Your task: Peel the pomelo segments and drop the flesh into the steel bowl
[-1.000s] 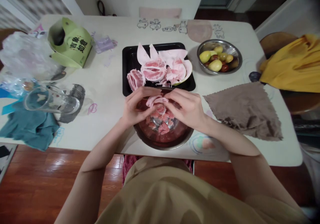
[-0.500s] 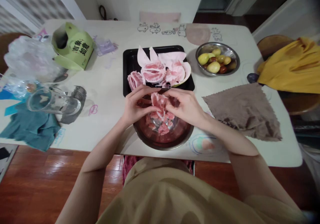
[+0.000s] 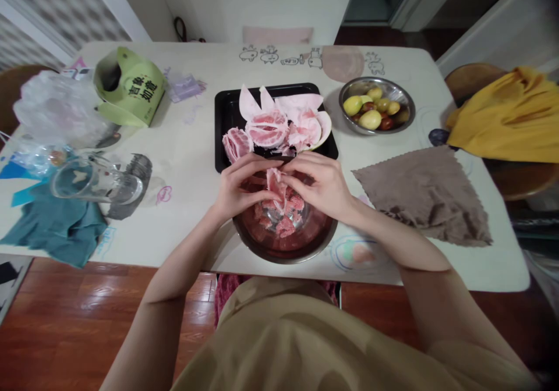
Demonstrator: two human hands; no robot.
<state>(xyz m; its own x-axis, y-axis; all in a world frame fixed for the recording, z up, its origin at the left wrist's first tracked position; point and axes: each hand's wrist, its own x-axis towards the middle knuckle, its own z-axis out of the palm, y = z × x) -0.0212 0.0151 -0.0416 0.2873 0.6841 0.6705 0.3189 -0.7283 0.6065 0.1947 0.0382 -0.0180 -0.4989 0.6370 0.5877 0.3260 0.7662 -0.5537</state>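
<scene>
Between both hands, over a steel bowl (image 3: 286,254), is a pink pomelo segment (image 3: 276,184) with pale membrane on it. My left hand (image 3: 240,187) pinches its left side between thumb and fingers. From the right, my right hand (image 3: 325,184) has its fingers closed on the same segment. Loose pieces of pomelo flesh (image 3: 286,226) lie in the bowl below. Just beyond the hands, a black tray (image 3: 222,109) carries pomelo sections (image 3: 267,128) and thick pale peel (image 3: 301,103).
A steel bowl of small fruit (image 3: 376,130) stands at the back right, near a brown cloth (image 3: 423,193). On the left are a green carton (image 3: 135,91), plastic bags (image 3: 56,109), a glass pitcher lying on its side (image 3: 96,182) and a teal cloth (image 3: 56,225).
The pomelo segment between my hands has turned and looks narrower, with more pale membrane showing. My right fingers have shifted slightly left. The view has tilted a little.
</scene>
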